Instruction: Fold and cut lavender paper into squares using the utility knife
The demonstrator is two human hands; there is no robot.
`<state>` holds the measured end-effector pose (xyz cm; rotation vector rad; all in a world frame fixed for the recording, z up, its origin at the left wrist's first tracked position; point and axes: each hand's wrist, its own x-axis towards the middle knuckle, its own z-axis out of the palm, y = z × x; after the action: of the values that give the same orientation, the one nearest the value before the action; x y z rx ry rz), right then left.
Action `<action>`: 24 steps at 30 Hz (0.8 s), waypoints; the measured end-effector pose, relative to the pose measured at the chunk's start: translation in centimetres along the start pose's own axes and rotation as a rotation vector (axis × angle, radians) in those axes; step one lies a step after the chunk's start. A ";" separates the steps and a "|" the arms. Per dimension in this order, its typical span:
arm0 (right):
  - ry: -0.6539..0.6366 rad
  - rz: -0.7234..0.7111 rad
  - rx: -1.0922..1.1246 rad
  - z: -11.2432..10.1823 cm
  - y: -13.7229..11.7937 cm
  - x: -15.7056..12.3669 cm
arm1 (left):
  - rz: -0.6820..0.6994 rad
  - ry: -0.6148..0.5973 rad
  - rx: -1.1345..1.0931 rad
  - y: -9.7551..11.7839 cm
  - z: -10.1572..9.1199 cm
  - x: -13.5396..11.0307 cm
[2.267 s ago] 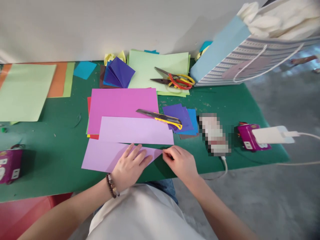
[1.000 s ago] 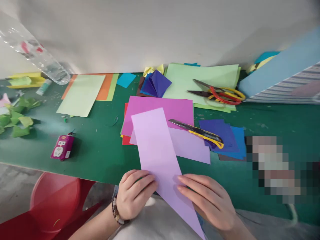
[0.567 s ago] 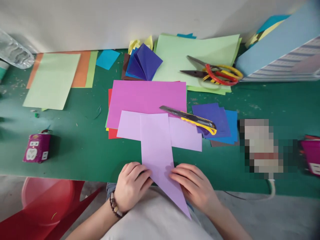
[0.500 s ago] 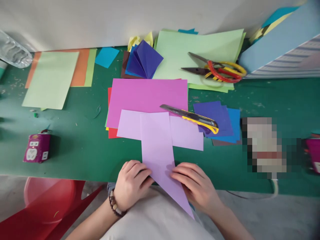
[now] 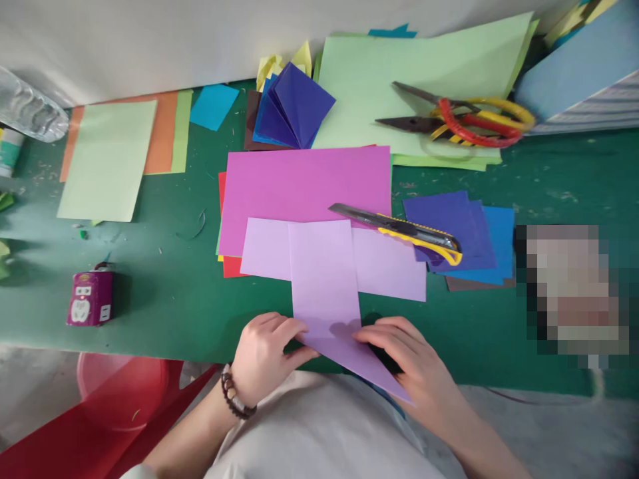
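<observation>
A long lilac paper sheet [image 5: 322,279] lies pointing away from me, its far end resting across a second lilac sheet [image 5: 389,265]. Its near end narrows to a slanted tip by my body. My left hand [image 5: 267,349] holds its left edge, and my right hand [image 5: 404,349] lies over its near part. Under the lilac sheets is a pink sheet [image 5: 299,193]. A yellow utility knife [image 5: 399,233] lies just beyond the hands, partly on the second lilac sheet.
A green table mat [image 5: 150,299] holds paper stacks, folded purple paper [image 5: 294,106], red-handled scissors [image 5: 449,123] on pale green sheets [image 5: 399,80], and blue and purple squares [image 5: 479,243]. A magenta box [image 5: 90,297] stands left; a pixelated object [image 5: 569,286] lies right.
The long lilac sheet now lies flat, pointing away from me, with its slanted tip swung toward the right. Both hands have moved in closer over its near end.
</observation>
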<state>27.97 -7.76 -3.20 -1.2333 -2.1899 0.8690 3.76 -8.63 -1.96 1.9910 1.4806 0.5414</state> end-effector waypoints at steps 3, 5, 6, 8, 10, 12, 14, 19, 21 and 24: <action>-0.017 0.070 -0.024 0.3 -0.1 0.1 | -0.041 -0.045 0.010 0.1 -0.3 0.5; 0.025 0.113 -0.056 0.7 -0.2 0.3 | -0.058 -0.058 0.030 0.1 -0.4 0.8; 0.052 0.141 -0.076 0.9 -0.3 0.4 | -0.064 -0.063 0.041 0.2 -0.4 1.0; 0.089 0.195 -0.110 1.3 -0.6 0.7 | -0.069 -0.074 0.062 0.2 -0.3 1.3; 0.108 0.221 -0.138 1.7 -0.8 1.0 | -0.059 -0.087 0.086 0.2 -0.3 1.5; 0.120 0.217 -0.169 1.9 -1.0 1.1 | -0.023 -0.091 0.111 0.1 -0.2 1.7; 0.132 0.201 -0.210 2.1 -1.0 1.2 | 0.025 -0.079 0.120 -0.2 -0.3 1.9; 0.143 0.168 -0.272 2.3 -1.0 1.2 | 0.182 -0.069 -0.004 -1.4 -1.2 2.5; 0.146 0.155 -0.284 2.3 -1.0 1.1 | 0.288 -0.040 -0.038 -1.9 -1.6 2.9; 0.156 0.130 -0.304 2.3 -1.0 1.2 | 0.470 -0.049 -0.031 -2.6 -1.8 3.6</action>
<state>25.31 -7.81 -4.01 -1.5448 -2.1896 0.4777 1.83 -4.23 -2.45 2.3168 0.9624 0.6946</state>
